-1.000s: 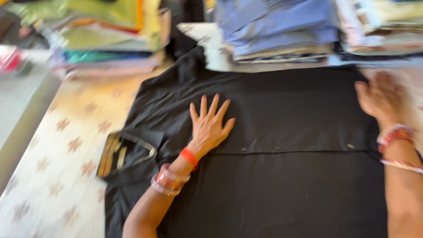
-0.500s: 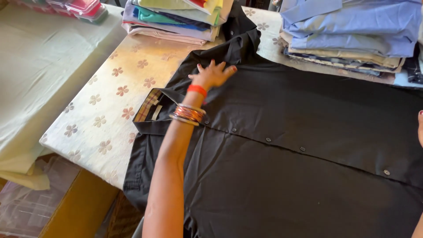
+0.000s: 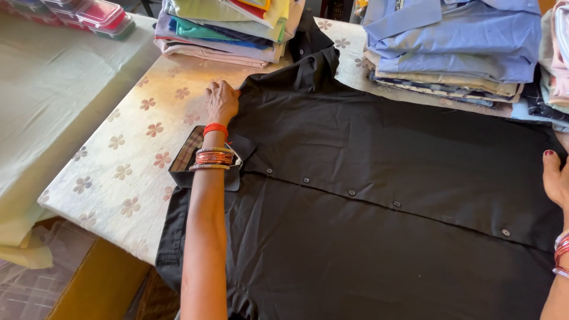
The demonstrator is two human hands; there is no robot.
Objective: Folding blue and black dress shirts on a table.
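Both hands, left hand and right hand, rest with released fingers on black shirt

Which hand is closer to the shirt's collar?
Left. The left hand rests at the black shirt's shoulder edge, just beyond the collar. The right hand is far off at the shirt's bottom end.

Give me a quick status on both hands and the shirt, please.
Left hand flat on black shirt near its shoulder, no grip. Right hand resting at shirt's hem edge, open. Shirt spread buttoned on floral table; folded shirt stacks crowd its sleeve.
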